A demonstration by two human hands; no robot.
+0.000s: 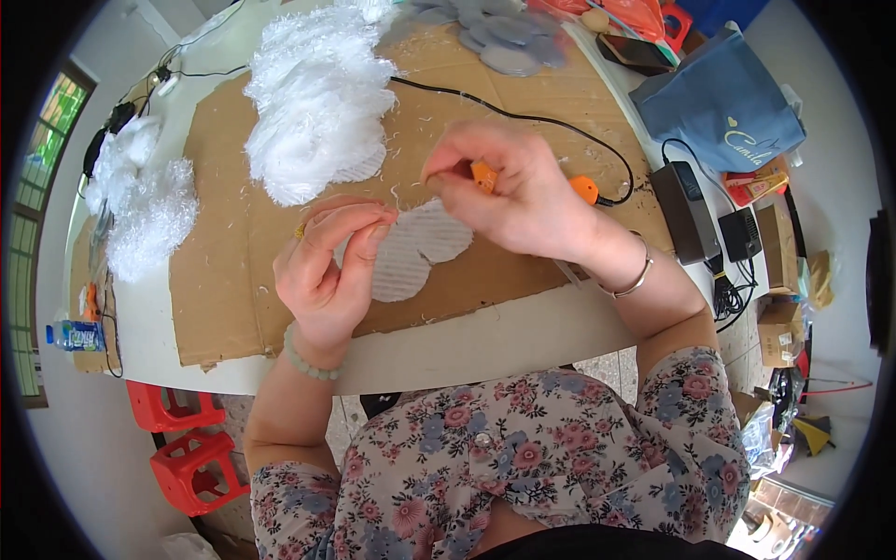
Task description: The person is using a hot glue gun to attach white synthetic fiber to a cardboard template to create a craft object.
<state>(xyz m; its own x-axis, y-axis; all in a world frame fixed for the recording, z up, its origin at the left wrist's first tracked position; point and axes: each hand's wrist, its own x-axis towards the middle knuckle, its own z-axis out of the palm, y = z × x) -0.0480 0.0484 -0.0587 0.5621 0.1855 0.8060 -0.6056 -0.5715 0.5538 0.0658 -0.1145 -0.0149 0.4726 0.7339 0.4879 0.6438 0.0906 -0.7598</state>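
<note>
right hand (511, 191) around an orange object (483, 176)

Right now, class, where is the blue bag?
In the head view, the blue bag is at the upper right, beside the dark flat device and beyond the dark box.

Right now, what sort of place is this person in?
Perhaps a small workroom, maybe at home: brown cardboard lies over a white table, a pile of white stringy material sits on it, and the right hand holds something orange.
</note>
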